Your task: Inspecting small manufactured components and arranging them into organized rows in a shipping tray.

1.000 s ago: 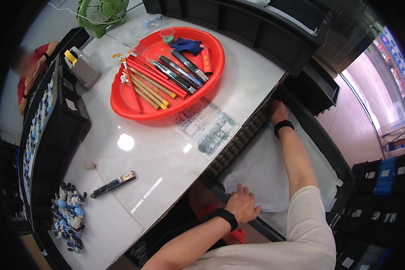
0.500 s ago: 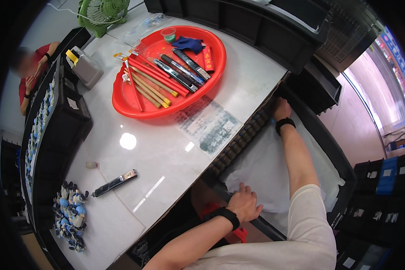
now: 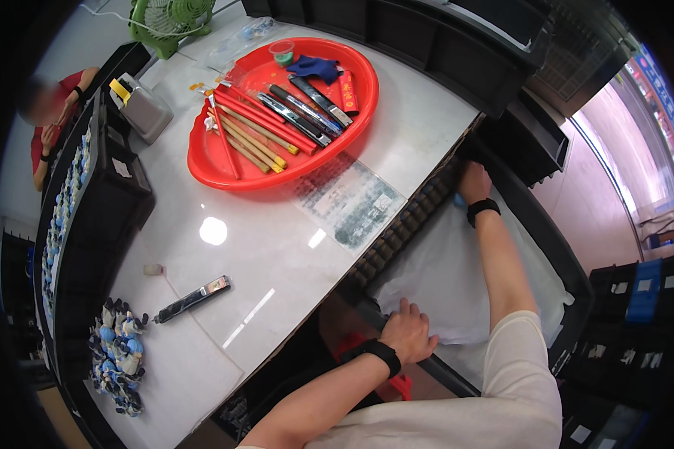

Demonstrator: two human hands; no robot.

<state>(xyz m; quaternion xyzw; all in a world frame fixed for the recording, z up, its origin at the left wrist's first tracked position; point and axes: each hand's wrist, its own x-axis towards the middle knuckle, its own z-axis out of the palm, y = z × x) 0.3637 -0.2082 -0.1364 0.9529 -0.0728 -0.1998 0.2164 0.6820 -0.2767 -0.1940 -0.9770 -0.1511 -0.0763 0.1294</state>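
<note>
The carrier is a white table with a glossy top, which reflects a round lamp spot. At its far part stands a large red plastic basin. Just beside the basin, nearer to the right edge, there is a flat rectangular sheet with a blurry dark pattern. On the near left lies a heap of small blue, white and dark figurines; next to them is a black pen-shaped tool, placed obliquely, and a small beige block. Farther away are a grey container with a yellow part, a transparent plastic bag and a green fan.
</note>
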